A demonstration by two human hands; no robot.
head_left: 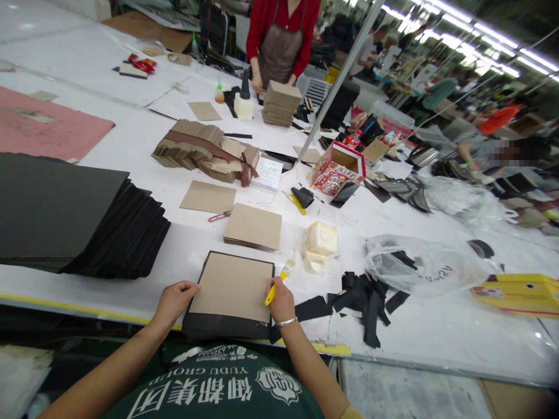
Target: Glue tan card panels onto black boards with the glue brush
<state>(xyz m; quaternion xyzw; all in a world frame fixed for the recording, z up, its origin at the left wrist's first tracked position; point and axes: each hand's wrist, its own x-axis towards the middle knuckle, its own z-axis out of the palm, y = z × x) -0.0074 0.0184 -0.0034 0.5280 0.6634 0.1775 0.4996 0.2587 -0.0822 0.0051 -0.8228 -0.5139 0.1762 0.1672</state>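
In front of me at the table edge lies a beige cardboard sheet (231, 285) on a black sheet (227, 329), whose dark border shows mostly along the near side. My left hand (177, 298) pinches the cardboard's left edge between thumb and fingers. A yellow-handled paintbrush (271, 294) is gripped in my right hand (283, 302), bristles pointing up and away, beside the sheet's right edge. Just beyond is a small stack of cardboard sheets (253, 226). To its right stands a cream-coloured plastic container (322, 238) with a cut-open top.
Left is a thick stack of black sheets (56, 209). Black strips (369, 297) lie at right near a plastic bag (419, 265) and a yellow box (519, 294). Pink-handled snips (218, 216), bundled cardboard (196, 148) and a metal pole (336, 87) are further back. A co-worker (282, 41) stands opposite.
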